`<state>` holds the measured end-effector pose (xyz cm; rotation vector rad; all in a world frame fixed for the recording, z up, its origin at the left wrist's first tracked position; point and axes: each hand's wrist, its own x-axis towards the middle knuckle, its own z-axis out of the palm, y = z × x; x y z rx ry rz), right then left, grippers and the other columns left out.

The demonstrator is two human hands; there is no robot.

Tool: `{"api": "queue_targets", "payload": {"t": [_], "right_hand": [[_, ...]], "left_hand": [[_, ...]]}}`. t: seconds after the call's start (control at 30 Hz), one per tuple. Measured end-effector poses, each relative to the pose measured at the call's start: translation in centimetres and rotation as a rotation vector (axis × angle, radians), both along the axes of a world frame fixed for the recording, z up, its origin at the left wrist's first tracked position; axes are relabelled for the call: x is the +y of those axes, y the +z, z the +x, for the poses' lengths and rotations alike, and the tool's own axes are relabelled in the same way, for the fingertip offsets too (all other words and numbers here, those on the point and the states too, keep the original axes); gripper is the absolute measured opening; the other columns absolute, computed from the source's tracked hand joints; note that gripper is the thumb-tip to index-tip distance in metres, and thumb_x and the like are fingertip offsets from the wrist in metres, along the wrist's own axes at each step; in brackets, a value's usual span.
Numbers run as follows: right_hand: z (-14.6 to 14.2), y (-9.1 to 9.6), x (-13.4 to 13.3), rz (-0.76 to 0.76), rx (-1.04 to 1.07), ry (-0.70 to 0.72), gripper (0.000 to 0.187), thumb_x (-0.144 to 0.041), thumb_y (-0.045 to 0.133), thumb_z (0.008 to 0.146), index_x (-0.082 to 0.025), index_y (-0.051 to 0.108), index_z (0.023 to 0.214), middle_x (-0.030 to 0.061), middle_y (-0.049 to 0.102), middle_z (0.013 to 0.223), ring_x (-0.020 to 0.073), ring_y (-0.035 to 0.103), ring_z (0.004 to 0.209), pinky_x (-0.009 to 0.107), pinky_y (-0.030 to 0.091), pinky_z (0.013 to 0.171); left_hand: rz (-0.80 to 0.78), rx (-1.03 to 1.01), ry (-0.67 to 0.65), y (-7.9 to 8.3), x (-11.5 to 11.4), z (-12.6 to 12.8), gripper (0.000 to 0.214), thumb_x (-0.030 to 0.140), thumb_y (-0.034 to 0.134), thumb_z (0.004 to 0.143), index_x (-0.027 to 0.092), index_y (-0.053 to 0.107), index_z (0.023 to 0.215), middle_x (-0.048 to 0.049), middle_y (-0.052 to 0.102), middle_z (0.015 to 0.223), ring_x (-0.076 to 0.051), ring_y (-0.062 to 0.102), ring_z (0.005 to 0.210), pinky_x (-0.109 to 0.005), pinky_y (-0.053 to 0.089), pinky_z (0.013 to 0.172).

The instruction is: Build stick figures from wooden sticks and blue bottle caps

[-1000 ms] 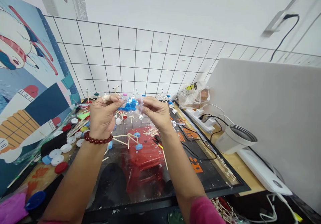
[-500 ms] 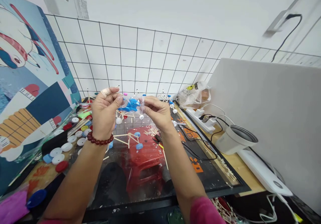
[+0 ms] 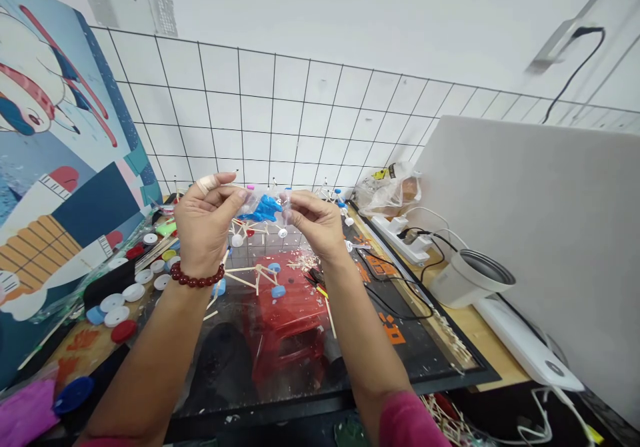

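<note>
A small clear plastic bag with a soft-looking blue lump inside (image 3: 267,208) is stretched between my hands, above the table. My left hand (image 3: 204,215) pinches the bag's left end between thumb and fingers; a bandage wraps one finger and a red bead bracelet circles the wrist. With thumb and fingertips, my right hand (image 3: 316,223) grips the right end. Below and behind the bag stand stick frames with bottle-cap wheels; the nearest frame (image 3: 257,273) has blue caps. Part of the frames behind is hidden by the hands and the bag.
Many loose bottle caps (image 3: 133,292) lie at the left beside a picture board (image 3: 110,187). Pliers (image 3: 316,277) and wood scraps rest mid-table. To the right are black cables, a power strip (image 3: 400,239), a white cup-like container (image 3: 465,279) and a plastic bag (image 3: 387,190).
My left hand has shifted slightly left, so the bag is drawn a little wider. The blue lump sits slightly further right. My right hand has hardly moved.
</note>
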<state>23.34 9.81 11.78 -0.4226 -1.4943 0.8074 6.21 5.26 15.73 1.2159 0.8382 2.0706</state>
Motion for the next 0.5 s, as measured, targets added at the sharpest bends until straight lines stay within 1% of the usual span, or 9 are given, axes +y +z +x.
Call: {"api": "queue_targets", "payload": {"t": [0.1, 0.2, 0.23, 0.3, 0.37, 0.43, 0.5], "right_hand": [[-0.1, -0.1, -0.1, -0.017, -0.011, 0.003, 0.023, -0.035, 0.086, 0.069, -0.036, 0.08, 0.091, -0.0009, 0.073, 0.099, 0.0125, 0.063, 0.073, 0.032, 0.057, 0.066], [-0.2, 0.0, -0.1, -0.01, -0.002, 0.013, 0.022, -0.034, 0.085, 0.07, -0.037, 0.08, 0.092, -0.0009, 0.073, 0.099, 0.0135, 0.063, 0.077, 0.032, 0.057, 0.067], [-0.2, 0.1, -0.1, -0.002, 0.011, 0.013, 0.022, -0.033, 0.084, 0.071, -0.037, 0.079, 0.092, -0.0013, 0.073, 0.098, 0.0136, 0.063, 0.078, 0.032, 0.057, 0.066], [-0.2, 0.2, -0.1, 0.009, 0.046, -0.002, 0.022, -0.031, 0.083, 0.072, -0.039, 0.079, 0.092, -0.0021, 0.074, 0.099, 0.0135, 0.063, 0.078, 0.031, 0.056, 0.066], [-0.2, 0.3, -0.1, -0.005, 0.07, -0.051, 0.022, -0.029, 0.083, 0.071, -0.039, 0.079, 0.091, -0.0027, 0.074, 0.101, 0.013, 0.062, 0.076, 0.032, 0.056, 0.066], [-0.1, 0.4, 0.0, -0.031, 0.083, -0.113, 0.021, -0.028, 0.082, 0.072, -0.038, 0.079, 0.09, -0.0028, 0.074, 0.102, 0.0124, 0.061, 0.073, 0.032, 0.056, 0.066], [-0.1, 0.4, 0.1, -0.041, 0.101, -0.148, 0.021, -0.027, 0.082, 0.072, -0.037, 0.079, 0.09, -0.0028, 0.074, 0.102, 0.0117, 0.06, 0.07, 0.032, 0.056, 0.065]], "left_hand": [[0.021, -0.002, -0.011, 0.0, 0.1, -0.2, 0.031, 0.014, 0.085, 0.059, 0.021, 0.068, 0.084, 0.0027, 0.073, 0.068, -0.013, 0.068, 0.065, -0.027, 0.059, 0.07], [0.016, -0.038, -0.1, 0.0, 0.4, -0.6, 0.04, 0.011, 0.088, 0.056, 0.021, 0.066, 0.087, 0.0037, 0.069, 0.067, -0.012, 0.067, 0.066, -0.025, 0.057, 0.069], [0.005, -0.064, -0.137, 0.0, 0.4, -0.8, 0.039, 0.012, 0.089, 0.058, 0.021, 0.066, 0.089, 0.0036, 0.068, 0.068, -0.012, 0.066, 0.067, -0.025, 0.057, 0.068], [-0.054, -0.117, -0.21, 0.1, 0.5, -1.0, 0.031, 0.02, 0.087, 0.066, 0.02, 0.067, 0.089, 0.0021, 0.067, 0.071, -0.012, 0.066, 0.07, -0.024, 0.056, 0.066], [-0.132, -0.135, -0.264, 0.1, 0.5, -1.1, 0.022, 0.028, 0.084, 0.071, 0.019, 0.069, 0.084, 0.0004, 0.067, 0.074, -0.012, 0.066, 0.07, -0.025, 0.057, 0.065], [-0.179, -0.107, -0.282, 0.1, 0.5, -1.0, 0.024, 0.029, 0.086, 0.067, 0.018, 0.069, 0.08, 0.0003, 0.066, 0.072, -0.011, 0.065, 0.067, -0.025, 0.058, 0.063], [-0.167, -0.073, -0.26, 0.0, 0.4, -0.8, 0.029, 0.025, 0.089, 0.06, 0.017, 0.07, 0.08, 0.0007, 0.066, 0.07, -0.011, 0.065, 0.063, -0.025, 0.057, 0.061]]}}
